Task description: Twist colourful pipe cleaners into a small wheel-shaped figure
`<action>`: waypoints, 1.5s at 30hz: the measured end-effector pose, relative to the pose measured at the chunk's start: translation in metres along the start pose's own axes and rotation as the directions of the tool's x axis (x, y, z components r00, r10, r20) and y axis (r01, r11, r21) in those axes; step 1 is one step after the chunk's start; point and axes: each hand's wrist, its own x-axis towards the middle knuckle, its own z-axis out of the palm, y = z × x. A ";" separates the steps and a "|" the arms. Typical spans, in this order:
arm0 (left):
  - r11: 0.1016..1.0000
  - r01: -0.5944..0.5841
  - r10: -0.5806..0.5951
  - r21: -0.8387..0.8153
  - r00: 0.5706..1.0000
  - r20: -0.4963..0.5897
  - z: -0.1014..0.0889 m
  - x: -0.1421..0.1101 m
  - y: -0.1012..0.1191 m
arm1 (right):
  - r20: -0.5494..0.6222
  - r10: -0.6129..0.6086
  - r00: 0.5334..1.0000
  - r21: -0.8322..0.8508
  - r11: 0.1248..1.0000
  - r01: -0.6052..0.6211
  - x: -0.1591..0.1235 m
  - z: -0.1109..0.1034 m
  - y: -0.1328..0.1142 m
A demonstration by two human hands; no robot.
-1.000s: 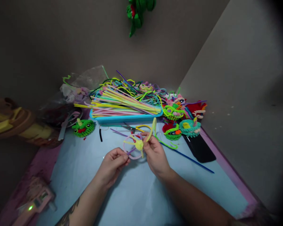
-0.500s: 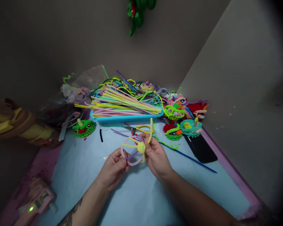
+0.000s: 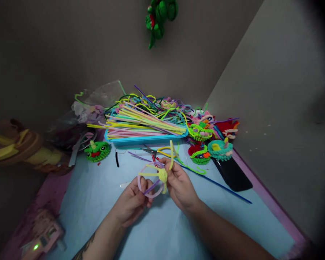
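The left hand (image 3: 132,202) is curled shut on the soft pink ring (image 3: 148,180) made of fuzzy wire, held just above the smooth blue table (image 3: 92,195), and the right hand (image 3: 180,186) pinches the fuzzy yellow stem (image 3: 171,155) that sticks up from the little yellow ball (image 3: 163,175) in the ring's middle. Past the hands sits a blue tray (image 3: 146,139) heaped with long bright fuzzy sticks, with scissors (image 3: 148,151) just in front of it. Right of the right hand lie round fluffy faces (image 3: 219,149), a flat black phone (image 3: 234,175) and a thin blue stick (image 3: 222,187); I see no words to read.
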 end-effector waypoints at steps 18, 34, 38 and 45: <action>0.990 -0.057 0.024 -0.130 0.969 -0.245 -0.002 0.007 0.005 | -0.003 -0.097 0.995 -0.062 0.993 0.096 0.001 -0.005 0.008; 0.920 -0.093 0.259 0.380 0.873 -0.414 0.010 0.013 -0.019 | -0.161 -0.062 0.985 0.076 0.994 0.075 0.000 0.016 0.009; 0.834 -0.088 0.340 0.544 0.859 -0.382 0.014 0.010 -0.020 | -0.144 0.038 0.989 0.187 0.982 -0.011 -0.002 0.022 0.007; 0.827 -0.071 0.384 0.557 0.797 -0.467 0.023 0.011 -0.023 | -0.148 0.064 0.987 0.256 0.966 -0.024 0.001 0.021 0.011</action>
